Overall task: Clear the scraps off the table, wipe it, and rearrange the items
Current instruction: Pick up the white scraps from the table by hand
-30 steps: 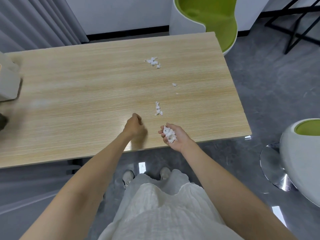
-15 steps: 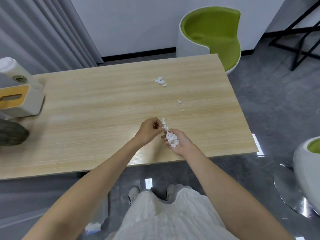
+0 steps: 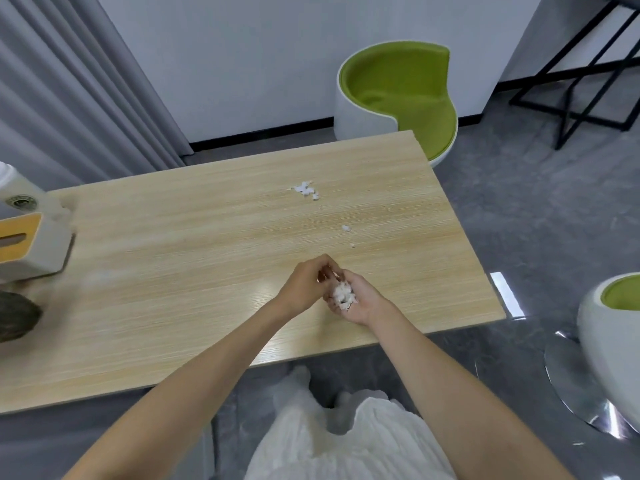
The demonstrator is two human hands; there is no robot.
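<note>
Left hand [image 3: 304, 285] joined right [image 3: 362, 304]; scraps [image 3: 343, 293] cupped

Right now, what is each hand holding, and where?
The right hand cups a heap of white scraps in its upturned palm. The left hand bunches its fingertips over the heap; whether they pinch a scrap cannot be told.

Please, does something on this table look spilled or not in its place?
Yes. A cluster of white scraps lies loose on the table, toward its far right, and a smaller bit nearer the hands. The right hand cups a pile of the same scraps, and the left hand pinches one scrap above it.
</note>
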